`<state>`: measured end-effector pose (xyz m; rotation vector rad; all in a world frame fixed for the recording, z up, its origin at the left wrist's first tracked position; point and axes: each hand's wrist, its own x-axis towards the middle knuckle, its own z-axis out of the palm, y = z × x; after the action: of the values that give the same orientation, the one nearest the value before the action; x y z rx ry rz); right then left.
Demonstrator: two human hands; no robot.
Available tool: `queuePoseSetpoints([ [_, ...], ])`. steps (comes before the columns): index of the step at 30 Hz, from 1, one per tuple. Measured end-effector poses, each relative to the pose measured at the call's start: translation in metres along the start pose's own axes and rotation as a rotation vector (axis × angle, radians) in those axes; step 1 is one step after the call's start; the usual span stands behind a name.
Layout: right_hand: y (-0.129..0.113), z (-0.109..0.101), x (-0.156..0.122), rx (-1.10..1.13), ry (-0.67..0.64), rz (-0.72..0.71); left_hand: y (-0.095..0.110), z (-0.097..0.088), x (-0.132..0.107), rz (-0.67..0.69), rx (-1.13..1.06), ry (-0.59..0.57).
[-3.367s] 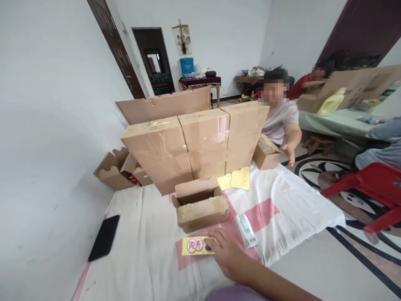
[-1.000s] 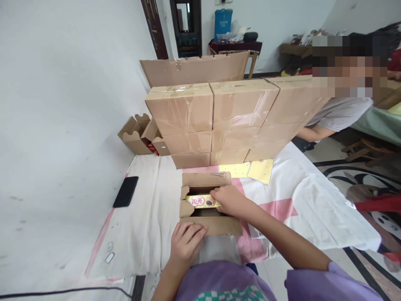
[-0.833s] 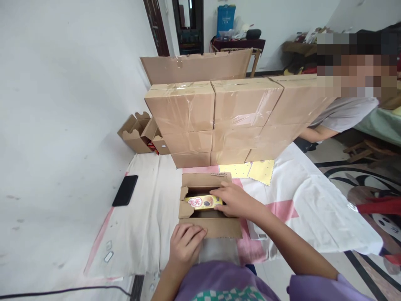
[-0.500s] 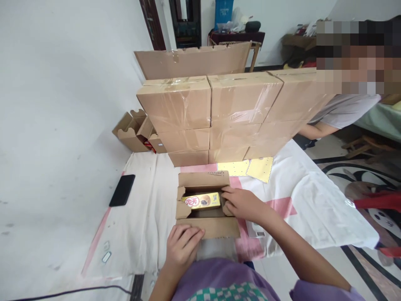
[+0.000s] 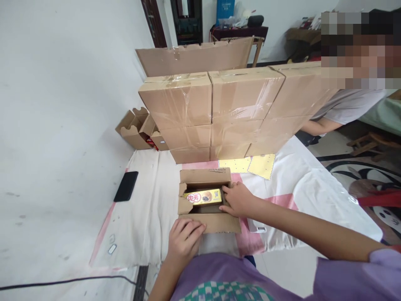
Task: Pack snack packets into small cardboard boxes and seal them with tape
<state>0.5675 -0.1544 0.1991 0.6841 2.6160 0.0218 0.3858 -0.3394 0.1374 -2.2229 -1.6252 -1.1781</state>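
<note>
An open cardboard box (image 5: 219,223) lies on the cloth before me, its long flaps folded out to the far and near sides. Inside rests a yellow snack box (image 5: 200,197) with red lettering and a picture of a round pastry. My left hand (image 5: 185,237) is closed on the near flap, its fingers over the left part and its thumb hidden. At the box's right end, my right hand (image 5: 238,200) has thumb and forefinger apart, with the fingertips reaching just inside, right of the snack box. The right end flap is mostly covered by that hand.
A taped stack of cardboard boxes (image 5: 238,98) stands behind the open box. Yellow scalloped cards (image 5: 262,166) lie at its foot. A black phone (image 5: 126,186) is on the left, smaller open cartons (image 5: 134,133) behind it. Another person's arm (image 5: 324,125) shows at right.
My right hand has shifted from over the right end flap to the inner end of the box, its thumb and forefinger spreading. My left hand stays on the near flap. The view has shifted slightly.
</note>
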Motion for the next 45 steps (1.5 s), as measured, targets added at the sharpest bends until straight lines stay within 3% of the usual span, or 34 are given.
queuePoseSetpoints([
  [7, 0.007, -0.001, -0.002, -0.102, -0.01, -0.145, 0.003, -0.002, -0.004, 0.02, 0.007, -0.026],
  [14, 0.014, 0.008, -0.007, 0.017, 0.087, -0.176, 0.004, -0.005, -0.004, 0.032, 0.0, -0.033],
  [21, 0.007, 0.001, 0.003, -0.08, -0.12, -0.184, 0.0, -0.012, 0.005, 0.126, 0.035, -0.079],
  [26, 0.001, -0.008, 0.004, -0.123, -0.142, -0.21, -0.005, -0.024, 0.01, 0.189, 0.074, -0.18],
  [30, 0.005, -0.006, 0.001, -0.118, -0.007, -0.268, -0.008, -0.032, 0.017, 0.202, 0.08, -0.223],
  [36, 0.028, 0.002, -0.007, 0.011, 0.312, -0.54, -0.014, -0.037, 0.015, 0.163, 0.045, -0.168],
  [40, 0.037, 0.015, -0.015, 0.128, 0.405, -0.544, -0.013, -0.039, 0.013, 0.118, -0.027, -0.168],
  [42, 0.037, 0.027, -0.017, 0.187, 0.411, -0.506, -0.011, -0.043, 0.023, 0.063, -0.13, -0.227],
  [45, 0.034, 0.048, -0.022, 0.288, 0.425, -0.436, -0.015, -0.049, 0.052, -0.09, -0.355, -0.425],
])
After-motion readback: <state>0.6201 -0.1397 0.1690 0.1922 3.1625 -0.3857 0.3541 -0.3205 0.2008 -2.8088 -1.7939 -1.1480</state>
